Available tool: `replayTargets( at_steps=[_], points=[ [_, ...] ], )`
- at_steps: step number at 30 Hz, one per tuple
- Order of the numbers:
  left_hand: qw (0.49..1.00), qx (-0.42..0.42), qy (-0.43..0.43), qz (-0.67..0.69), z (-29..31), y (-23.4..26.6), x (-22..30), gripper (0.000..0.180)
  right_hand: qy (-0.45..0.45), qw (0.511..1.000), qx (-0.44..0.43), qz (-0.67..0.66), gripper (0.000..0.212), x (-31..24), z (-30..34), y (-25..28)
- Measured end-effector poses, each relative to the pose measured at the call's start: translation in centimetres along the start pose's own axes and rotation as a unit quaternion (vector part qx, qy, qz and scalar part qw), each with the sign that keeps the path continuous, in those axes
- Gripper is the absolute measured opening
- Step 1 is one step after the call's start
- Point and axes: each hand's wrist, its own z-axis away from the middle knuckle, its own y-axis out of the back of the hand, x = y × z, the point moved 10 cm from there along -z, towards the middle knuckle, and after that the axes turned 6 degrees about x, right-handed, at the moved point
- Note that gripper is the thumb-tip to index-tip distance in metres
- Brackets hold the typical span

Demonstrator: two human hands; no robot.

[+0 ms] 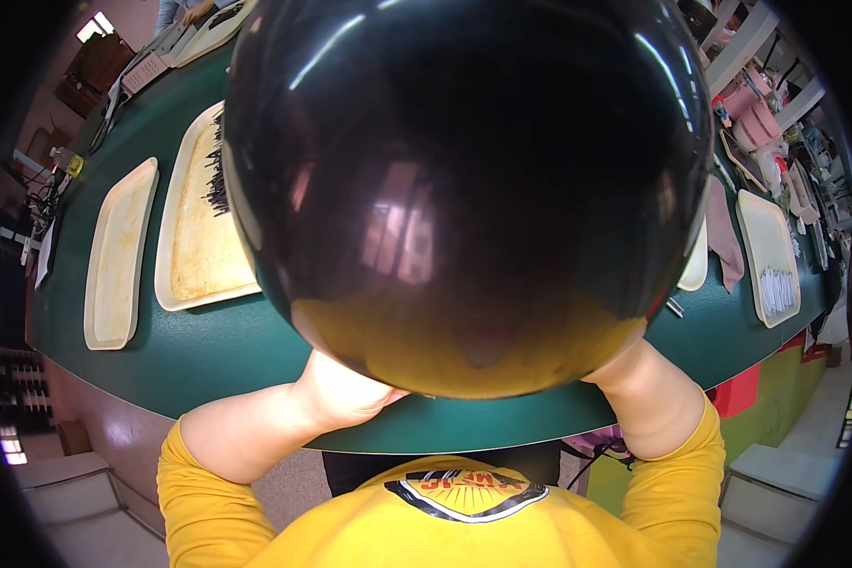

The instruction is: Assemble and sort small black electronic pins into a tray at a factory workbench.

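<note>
A large glossy black dome (pixel 464 199) fills the middle of the head view and hides most of what lies before me; I cannot make out what it is. My left hand (pixel 355 390) shows only its wrist and lower palm below the dome's left edge, its fingers hidden. Of my right hand (pixel 623 362), just the wrist side shows at the dome's lower right. Anything in either hand is out of sight. Left of the dome, a cream tray (pixel 187 275) bears many thin dark pieces (pixel 217 175), partly covered by the dome.
The green tabletop (pixel 218 355) curves around me. A narrow cream tray (pixel 114 265) lies far left. At right, another tray (pixel 765 222) holds thin white pieces (pixel 777 292), beside a pinkish cloth (pixel 722 232). A co-worker's hand (pixel 199 11) shows at the far left.
</note>
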Motion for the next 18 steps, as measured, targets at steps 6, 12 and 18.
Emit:
replayTargets(
  at_steps=[6,12,18],
  points=[
    [0.999,0.0,0.029,-0.035,-0.2,-0.1,0.1,0.024,-0.115,0.991,-0.009,-0.062,0.016,2.4,0.7,-0.3],
    [1.0,0.009,0.002,0.018,-0.1,-0.2,0.4,0.023,-0.103,0.994,0.007,-0.035,0.011,2.4,0.5,0.4],
    [1.0,0.007,-0.018,-0.008,-0.2,-0.1,0.5,0.023,-0.066,0.996,-0.003,-0.061,0.007,0.5,-0.1,-0.2]
  ],
)
